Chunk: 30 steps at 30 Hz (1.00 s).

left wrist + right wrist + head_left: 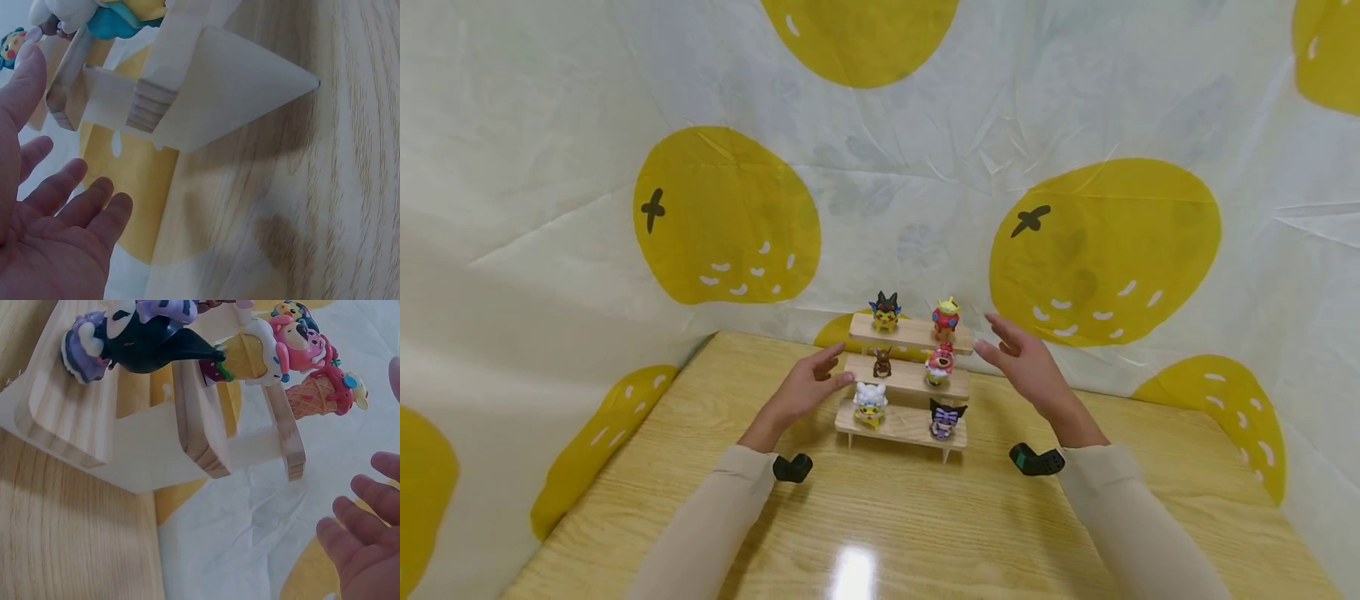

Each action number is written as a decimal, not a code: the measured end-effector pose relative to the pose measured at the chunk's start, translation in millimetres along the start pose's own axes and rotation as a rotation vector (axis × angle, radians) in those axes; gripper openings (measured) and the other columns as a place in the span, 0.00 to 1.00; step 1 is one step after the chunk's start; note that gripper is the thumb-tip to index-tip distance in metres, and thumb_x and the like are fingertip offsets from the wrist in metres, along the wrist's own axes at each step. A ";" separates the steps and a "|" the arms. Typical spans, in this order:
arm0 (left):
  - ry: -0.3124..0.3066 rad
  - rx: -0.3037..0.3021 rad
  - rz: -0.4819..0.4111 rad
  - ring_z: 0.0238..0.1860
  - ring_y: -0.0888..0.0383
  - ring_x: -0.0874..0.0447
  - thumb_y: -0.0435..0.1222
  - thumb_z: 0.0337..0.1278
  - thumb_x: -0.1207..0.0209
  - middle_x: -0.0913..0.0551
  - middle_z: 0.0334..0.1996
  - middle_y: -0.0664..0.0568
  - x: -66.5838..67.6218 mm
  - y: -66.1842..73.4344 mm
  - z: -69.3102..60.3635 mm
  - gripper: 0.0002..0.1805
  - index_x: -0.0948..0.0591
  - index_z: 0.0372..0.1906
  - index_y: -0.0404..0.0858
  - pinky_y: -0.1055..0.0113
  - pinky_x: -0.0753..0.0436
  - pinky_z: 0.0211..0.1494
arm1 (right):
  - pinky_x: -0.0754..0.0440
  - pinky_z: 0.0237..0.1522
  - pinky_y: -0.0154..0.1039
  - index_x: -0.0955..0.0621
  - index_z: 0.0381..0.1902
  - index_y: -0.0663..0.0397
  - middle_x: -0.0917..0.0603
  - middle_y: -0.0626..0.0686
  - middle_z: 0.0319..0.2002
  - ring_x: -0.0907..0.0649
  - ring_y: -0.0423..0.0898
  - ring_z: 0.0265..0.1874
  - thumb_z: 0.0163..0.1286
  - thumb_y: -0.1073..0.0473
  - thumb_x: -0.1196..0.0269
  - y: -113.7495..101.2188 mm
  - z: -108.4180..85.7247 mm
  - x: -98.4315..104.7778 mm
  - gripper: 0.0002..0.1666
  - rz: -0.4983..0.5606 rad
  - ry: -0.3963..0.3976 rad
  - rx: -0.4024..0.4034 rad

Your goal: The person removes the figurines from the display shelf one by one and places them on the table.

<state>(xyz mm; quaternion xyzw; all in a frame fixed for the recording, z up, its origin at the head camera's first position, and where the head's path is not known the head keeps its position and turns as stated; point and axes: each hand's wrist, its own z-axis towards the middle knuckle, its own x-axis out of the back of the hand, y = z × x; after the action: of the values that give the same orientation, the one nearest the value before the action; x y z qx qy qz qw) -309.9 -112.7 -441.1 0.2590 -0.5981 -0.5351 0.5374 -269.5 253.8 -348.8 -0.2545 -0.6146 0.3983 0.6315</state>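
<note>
Flanking the three-tier wooden stand (906, 426), the left grip (805, 387) and right grip (1032, 368) are both released and relaxed. The stand sits on the wood-grain desk (775, 542), carrying six cartoon figurines (870, 408), two per tier.

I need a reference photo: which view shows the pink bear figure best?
The right wrist view: the pink bear figure looks largest, though sideways. The head view shows it small; the left wrist view, not at all.

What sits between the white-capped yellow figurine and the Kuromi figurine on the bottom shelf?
Nothing: between the white-capped yellow figurine and the Kuromi figurine, the head view shows only bare wood of the bottom shelf.
</note>
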 end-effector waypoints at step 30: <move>0.056 0.045 -0.139 0.77 0.41 0.29 0.41 0.69 0.33 0.30 0.77 0.39 -7.4 -5.1 6.1 0.38 0.32 0.78 0.34 0.48 0.25 0.76 | 0.29 0.78 0.53 0.29 0.76 0.60 0.25 0.63 0.74 0.26 0.58 0.75 0.80 0.54 0.39 -14.6 40.5 -22.0 0.32 0.275 0.086 0.018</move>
<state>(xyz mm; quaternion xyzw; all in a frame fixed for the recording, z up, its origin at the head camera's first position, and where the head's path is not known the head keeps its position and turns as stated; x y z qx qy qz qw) -314.7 -105.5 -447.6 0.3267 -0.5752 -0.5501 0.5098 -304.8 220.9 -345.0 -0.3475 -0.5430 0.4752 0.5989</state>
